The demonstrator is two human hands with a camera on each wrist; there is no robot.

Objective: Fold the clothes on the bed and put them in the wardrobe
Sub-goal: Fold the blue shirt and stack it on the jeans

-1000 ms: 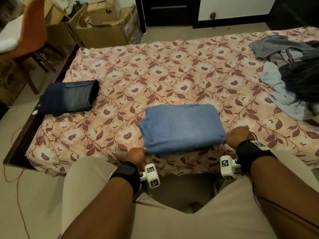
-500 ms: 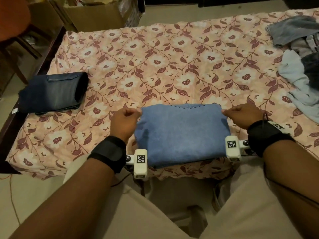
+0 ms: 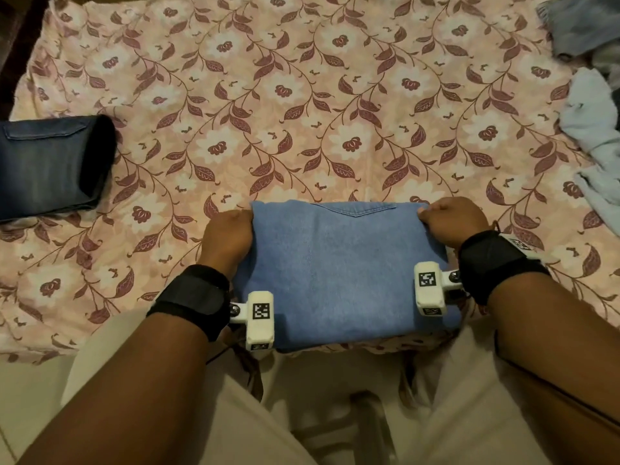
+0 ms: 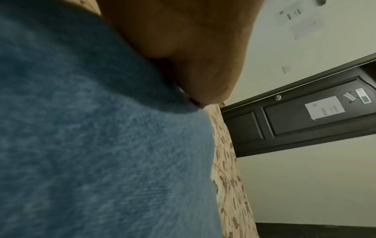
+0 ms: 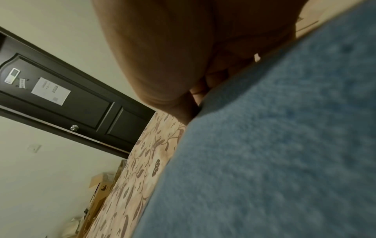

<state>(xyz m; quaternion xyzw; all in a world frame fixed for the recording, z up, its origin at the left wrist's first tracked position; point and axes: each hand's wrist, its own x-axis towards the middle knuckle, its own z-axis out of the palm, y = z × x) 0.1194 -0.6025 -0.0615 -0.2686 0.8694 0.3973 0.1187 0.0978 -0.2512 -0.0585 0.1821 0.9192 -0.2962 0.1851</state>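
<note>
Floral bedsheet (image 3: 302,95) beneath, I pinch folded light-blue jeans (image 3: 339,273) with left hand (image 3: 228,234) and right hand (image 3: 453,223); next, lifting them level.

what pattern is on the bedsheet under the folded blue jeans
The bedsheet is pale pink with white flowers and maroon leaves on vines, clearest in the head view.

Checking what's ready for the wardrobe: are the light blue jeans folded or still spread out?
Folded. The light blue jeans lie as a compact rectangle at the bed's near edge, left hand and right hand gripping their sides.
</note>
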